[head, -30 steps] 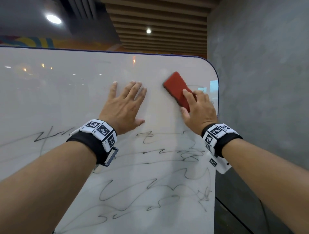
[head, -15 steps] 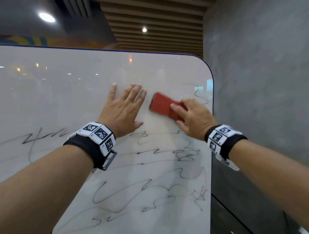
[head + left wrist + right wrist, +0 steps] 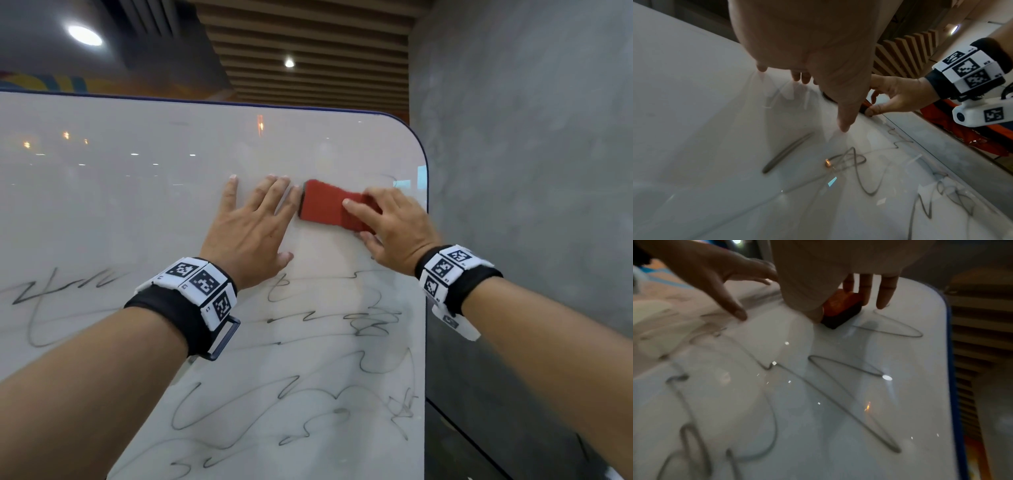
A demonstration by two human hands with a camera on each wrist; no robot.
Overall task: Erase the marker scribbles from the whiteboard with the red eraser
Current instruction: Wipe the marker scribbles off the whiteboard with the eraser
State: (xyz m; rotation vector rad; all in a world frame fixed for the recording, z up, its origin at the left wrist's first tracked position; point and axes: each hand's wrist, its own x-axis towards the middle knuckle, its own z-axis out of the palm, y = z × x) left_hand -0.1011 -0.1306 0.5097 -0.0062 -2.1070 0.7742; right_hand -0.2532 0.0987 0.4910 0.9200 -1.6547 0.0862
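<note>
The whiteboard point(image 3: 137, 205) fills the left and middle of the head view, with black marker scribbles point(image 3: 308, 394) over its lower half and a small stroke point(image 3: 388, 177) near its upper right edge. My right hand point(image 3: 387, 222) grips the red eraser point(image 3: 325, 207) and presses it flat on the board, the eraser lying sideways with its left end next to my left fingertips. In the right wrist view the eraser point(image 3: 842, 311) shows a red top and dark felt under my fingers. My left hand point(image 3: 253, 226) lies flat on the board with straight, spread fingers.
The board's blue-rimmed right edge point(image 3: 425, 308) ends close beside a grey concrete wall point(image 3: 531, 171). A wooden slatted ceiling point(image 3: 308, 51) runs above. Scribbles point(image 3: 68, 287) also reach the board's left part.
My right hand has swept the eraser down and left from the upper right corner and turned it sideways, until it lies beside my left fingers. The left hand has stayed put.
</note>
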